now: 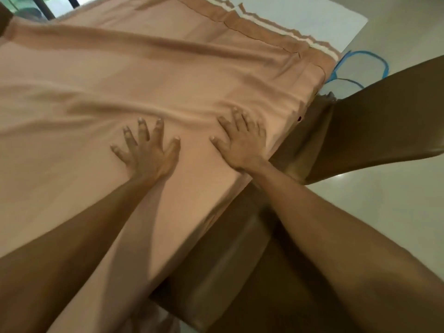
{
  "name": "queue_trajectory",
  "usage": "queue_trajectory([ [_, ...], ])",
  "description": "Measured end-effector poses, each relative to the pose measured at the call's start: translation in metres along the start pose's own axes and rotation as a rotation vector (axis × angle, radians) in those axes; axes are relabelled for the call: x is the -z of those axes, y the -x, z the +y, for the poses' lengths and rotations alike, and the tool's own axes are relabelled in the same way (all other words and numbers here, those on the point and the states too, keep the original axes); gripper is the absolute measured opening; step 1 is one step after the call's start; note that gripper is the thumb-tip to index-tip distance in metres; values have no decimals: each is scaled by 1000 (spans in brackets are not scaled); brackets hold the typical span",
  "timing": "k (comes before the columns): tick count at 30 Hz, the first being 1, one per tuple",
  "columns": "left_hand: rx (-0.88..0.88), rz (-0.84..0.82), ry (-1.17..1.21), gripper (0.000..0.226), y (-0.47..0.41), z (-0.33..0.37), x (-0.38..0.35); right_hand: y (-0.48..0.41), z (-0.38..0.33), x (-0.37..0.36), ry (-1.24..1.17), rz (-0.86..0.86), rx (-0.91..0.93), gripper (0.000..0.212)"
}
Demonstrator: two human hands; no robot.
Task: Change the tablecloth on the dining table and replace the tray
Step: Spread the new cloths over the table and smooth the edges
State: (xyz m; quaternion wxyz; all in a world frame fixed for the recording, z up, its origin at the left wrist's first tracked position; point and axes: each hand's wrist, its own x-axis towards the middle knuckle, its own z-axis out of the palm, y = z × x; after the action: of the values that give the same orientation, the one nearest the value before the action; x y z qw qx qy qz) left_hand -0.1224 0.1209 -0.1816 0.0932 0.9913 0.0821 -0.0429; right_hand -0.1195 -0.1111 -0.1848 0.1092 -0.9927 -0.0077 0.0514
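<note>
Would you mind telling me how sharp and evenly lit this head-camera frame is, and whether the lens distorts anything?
Head view: soft throughout, fine detail smeared even on the left hand and right hand; dim warm light, a forearm shadow falling on the tablecloth; pale sheen on the floor; the wide lens stretches the near forearms.

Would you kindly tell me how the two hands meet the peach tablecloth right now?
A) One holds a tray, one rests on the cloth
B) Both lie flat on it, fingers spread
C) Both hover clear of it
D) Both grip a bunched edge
B: the left hand and the right hand both lie palm-down on the tablecloth with fingers spread, gripping no fabric.
</note>
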Motion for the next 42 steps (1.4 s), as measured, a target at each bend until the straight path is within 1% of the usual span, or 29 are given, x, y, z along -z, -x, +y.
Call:
queue_trajectory([
  [9,30,32,-33,72,-1,6,1,-1,3,0,-56,67,28,71],
  [11,12,28,-28,71,0,6,1,-1,5,0,-69,69,26,71],
  [14,2,27,-42,71,1,6,2,-2,6,-2,-75,50,45,71],
  [16,33,22,-44,71,0,7,2,-2,8,-4,-84,36,56,72],
  [21,31,39,-63,70,-1,5,1,-5,14,1,-124,13,129,71],
  [27,60,20,-84,70,0,8,-1,-7,37,13,-116,-36,210,69],
  [29,61,-7,-89,70,-2,10,0,-12,51,24,-175,-37,207,61],
  [30,70,-7,-88,70,-2,10,1,-19,59,31,-248,-38,227,54],
  [32,81,-13,-101,69,1,10,2,-37,77,44,-449,-51,305,43],
  [33,77,-22,-104,69,0,10,2,-50,88,51,-504,-56,367,42],
  [34,70,-32,-106,68,-2,11,3,-67,100,55,-486,-45,441,42],
  [35,74,-47,-107,68,-3,11,5,-87,111,60,-406,-29,518,43],
  [38,143,-54,-75,66,-5,17,5,-149,138,73,-96,-37,693,54],
  [42,310,-61,-33,61,-12,50,-1,-227,164,88,135,-89,797,73],
])
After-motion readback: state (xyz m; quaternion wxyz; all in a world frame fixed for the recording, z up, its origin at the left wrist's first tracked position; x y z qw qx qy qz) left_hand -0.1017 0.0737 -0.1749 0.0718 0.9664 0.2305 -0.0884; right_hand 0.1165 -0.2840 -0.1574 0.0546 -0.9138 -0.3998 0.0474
